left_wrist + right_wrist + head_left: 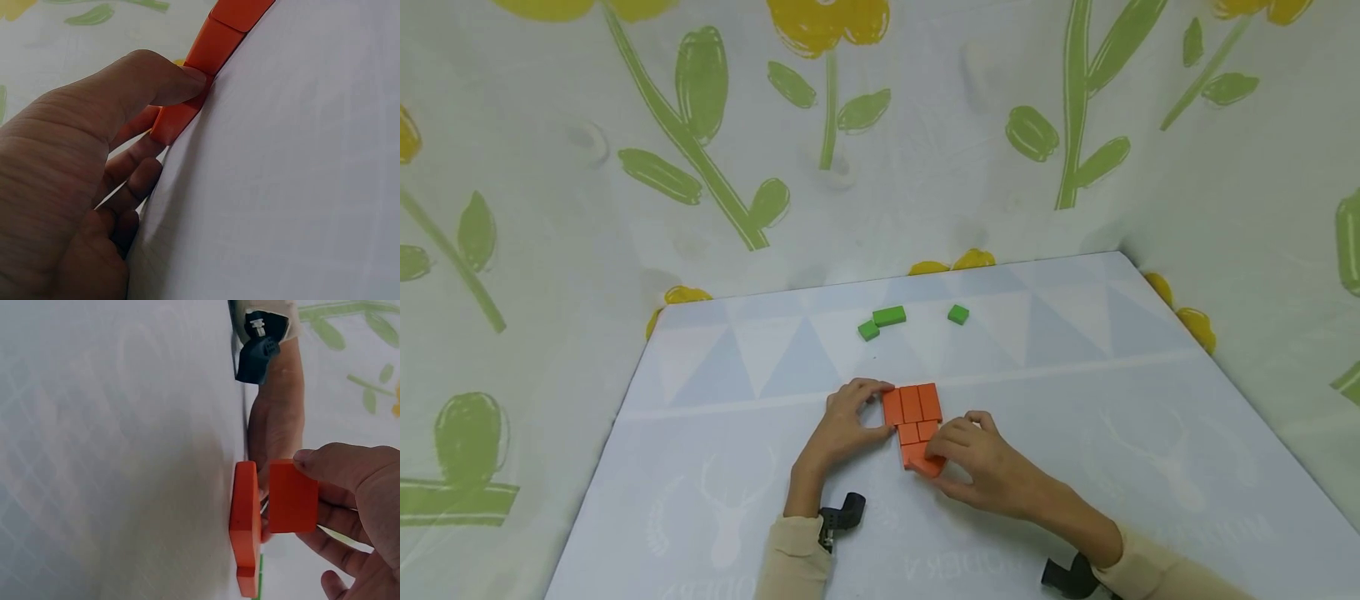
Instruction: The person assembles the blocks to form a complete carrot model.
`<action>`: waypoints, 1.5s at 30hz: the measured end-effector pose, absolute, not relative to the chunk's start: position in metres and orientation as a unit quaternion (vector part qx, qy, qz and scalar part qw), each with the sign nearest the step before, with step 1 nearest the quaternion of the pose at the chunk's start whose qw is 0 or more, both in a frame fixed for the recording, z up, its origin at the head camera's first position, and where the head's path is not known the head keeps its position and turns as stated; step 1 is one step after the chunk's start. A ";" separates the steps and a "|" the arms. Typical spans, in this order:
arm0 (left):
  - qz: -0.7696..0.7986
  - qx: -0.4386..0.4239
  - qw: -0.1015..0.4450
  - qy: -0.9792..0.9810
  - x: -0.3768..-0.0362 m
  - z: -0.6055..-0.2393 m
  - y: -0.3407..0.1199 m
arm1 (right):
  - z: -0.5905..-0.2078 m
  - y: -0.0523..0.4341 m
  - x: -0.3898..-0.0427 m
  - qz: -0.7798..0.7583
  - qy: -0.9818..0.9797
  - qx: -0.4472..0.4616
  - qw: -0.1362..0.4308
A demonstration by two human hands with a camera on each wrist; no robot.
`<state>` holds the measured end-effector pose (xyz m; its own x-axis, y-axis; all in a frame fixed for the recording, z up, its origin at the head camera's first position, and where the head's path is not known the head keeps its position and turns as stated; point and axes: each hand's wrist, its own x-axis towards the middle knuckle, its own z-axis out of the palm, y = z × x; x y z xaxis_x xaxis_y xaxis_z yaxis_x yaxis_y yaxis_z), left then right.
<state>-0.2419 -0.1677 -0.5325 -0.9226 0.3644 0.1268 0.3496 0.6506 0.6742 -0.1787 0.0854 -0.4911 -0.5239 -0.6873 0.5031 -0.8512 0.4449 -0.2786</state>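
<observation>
Several orange blocks [912, 404] lie flat on the table, three upright ones in a row at the back and a narrower stack of pieces in front. My left hand [848, 423] holds the left end of the back row, thumb at its near corner and fingers at its far edge. In the left wrist view the thumb [181, 84] presses against an orange side. My right hand [992, 471] pinches an orange block [292, 497] between thumb and fingers. That block is tilted, raised above the front end of the layout, and partly covers it.
Toward the back of the table lie a long green block [889, 316], a small green block [868, 331] touching or close to it, and another small green block [958, 314] farther right. A flower-printed curtain [917, 200] hangs behind the table's far edge.
</observation>
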 end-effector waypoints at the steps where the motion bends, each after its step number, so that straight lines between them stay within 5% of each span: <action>1: 0.369 0.197 0.009 0.908 -0.242 -0.533 -0.168 | -0.492 0.085 -0.178 0.255 -0.835 0.462 0.159; 27: 0.367 0.201 0.014 0.908 -0.242 -0.529 -0.169 | -0.506 0.083 -0.186 0.234 -0.850 0.451 0.140; 45: 0.377 0.196 0.028 0.905 -0.242 -0.532 -0.168 | -0.467 0.081 -0.245 0.331 -0.857 0.370 0.137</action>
